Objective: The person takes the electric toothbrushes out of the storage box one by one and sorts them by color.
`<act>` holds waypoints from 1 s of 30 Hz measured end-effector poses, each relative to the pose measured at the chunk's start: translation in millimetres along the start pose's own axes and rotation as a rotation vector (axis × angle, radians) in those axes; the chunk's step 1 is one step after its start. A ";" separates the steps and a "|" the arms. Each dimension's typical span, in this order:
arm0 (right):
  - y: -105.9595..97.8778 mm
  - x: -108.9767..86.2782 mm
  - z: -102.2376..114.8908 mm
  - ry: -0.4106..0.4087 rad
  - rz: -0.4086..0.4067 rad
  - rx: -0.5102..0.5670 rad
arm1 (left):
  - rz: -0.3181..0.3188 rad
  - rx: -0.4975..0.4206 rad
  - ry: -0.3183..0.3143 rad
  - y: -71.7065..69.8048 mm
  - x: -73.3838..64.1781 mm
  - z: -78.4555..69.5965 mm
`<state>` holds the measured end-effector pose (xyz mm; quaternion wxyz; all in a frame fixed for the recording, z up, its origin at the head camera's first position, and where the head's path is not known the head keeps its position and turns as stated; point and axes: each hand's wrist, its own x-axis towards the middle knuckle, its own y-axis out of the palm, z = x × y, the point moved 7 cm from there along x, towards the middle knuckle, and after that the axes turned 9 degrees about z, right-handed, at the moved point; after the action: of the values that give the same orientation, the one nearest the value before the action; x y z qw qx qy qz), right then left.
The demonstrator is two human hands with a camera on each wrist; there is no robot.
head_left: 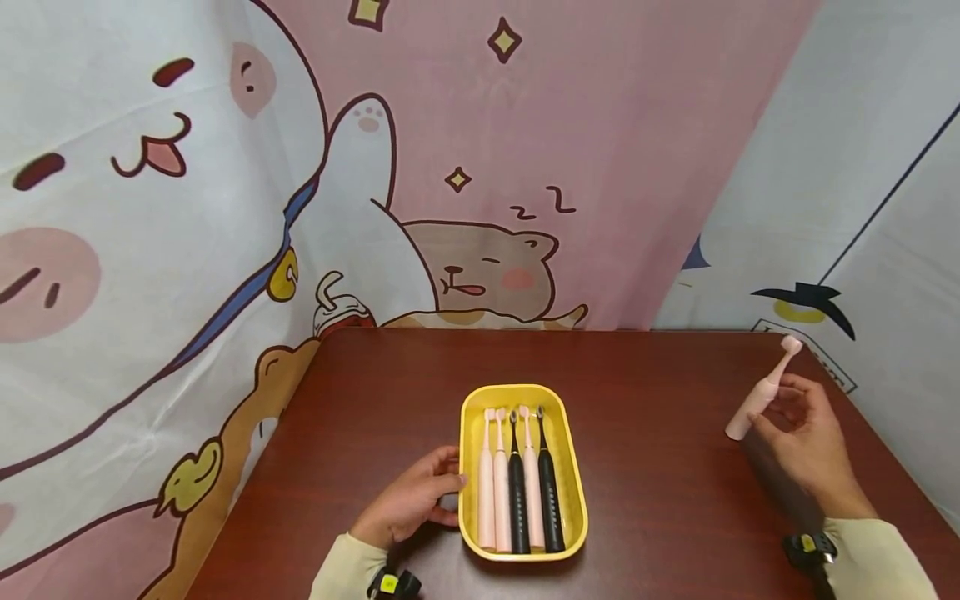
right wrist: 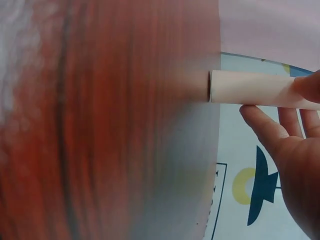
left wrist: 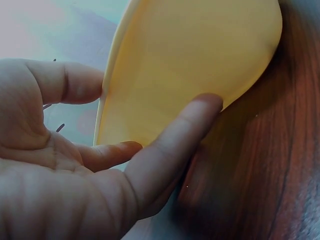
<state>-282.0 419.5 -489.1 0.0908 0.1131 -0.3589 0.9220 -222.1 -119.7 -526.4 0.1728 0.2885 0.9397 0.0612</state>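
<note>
A yellow tray [head_left: 581,492] holds several electric toothbrushes side by side, heads towards the far end: pink ones [head_left: 486,500] and black ones [head_left: 551,500]. At its left side my left hand [head_left: 416,493] grips the tray, thumb at the rim. The left wrist view shows fingers [left wrist: 175,135] against the outer wall [left wrist: 200,50]. Far to the right, my right hand [head_left: 810,437] holds another pink electric toothbrush [head_left: 752,408] by its handle, head up and leaning right. In the right wrist view, the handle's flat base [right wrist: 220,86] is right at the tabletop.
The brown wooden table [head_left: 645,417] reaches back to a cartoon-printed cloth [head_left: 600,167], which also hangs along the left and right sides. Table surface lies between the tray and the right hand. Both wrists wear dark straps [head_left: 810,550].
</note>
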 end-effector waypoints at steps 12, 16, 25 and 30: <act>6.5 -3.4 -5.1 0.011 0.035 0.006 | 0.011 0.012 -0.006 3.0 -2.6 -1.6; 5.6 -0.8 -4.4 -0.010 0.039 0.022 | 0.008 0.006 -0.007 2.0 -1.3 -0.4; 4.5 1.4 0.0 -0.027 0.060 0.039 | 0.011 0.004 0.002 1.4 0.2 -1.0; 5.8 0.8 -0.5 -0.019 0.072 0.032 | 0.013 0.006 0.003 2.2 -0.3 -1.4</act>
<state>-284.3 415.7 -493.0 0.0522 0.1100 -0.3488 0.9292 -221.2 -118.0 -524.6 0.1701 0.2949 0.9383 0.0600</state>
